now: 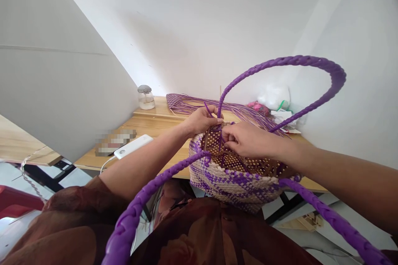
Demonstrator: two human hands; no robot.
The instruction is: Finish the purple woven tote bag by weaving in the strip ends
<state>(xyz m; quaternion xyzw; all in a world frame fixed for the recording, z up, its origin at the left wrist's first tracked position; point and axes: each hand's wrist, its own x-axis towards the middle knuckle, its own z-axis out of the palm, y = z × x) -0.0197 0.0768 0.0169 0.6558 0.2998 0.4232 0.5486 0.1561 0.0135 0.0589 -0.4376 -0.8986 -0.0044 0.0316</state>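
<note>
A woven basket [231,182] in purple and cream sits at the table's near edge, its open top facing me. One braided purple handle [298,61] arches up from its far rim; the other purple handle [133,211] hangs toward me from the near rim. At the far rim, beside the foot of the far handle, my left hand [203,121] pinches the rim, and a purple strip end [207,109] sticks up by its fingers. My right hand [238,140] reaches inside the opening with curled fingers closed on a thin purple strip [221,143].
Behind the basket lies a bundle of loose purple strips [199,102] from a partly woven piece. A lidded clear jar [146,97] stands at the back left. A white power bank [133,146] with a cable lies left. Plastic bags [273,96] are piled back right against the wall.
</note>
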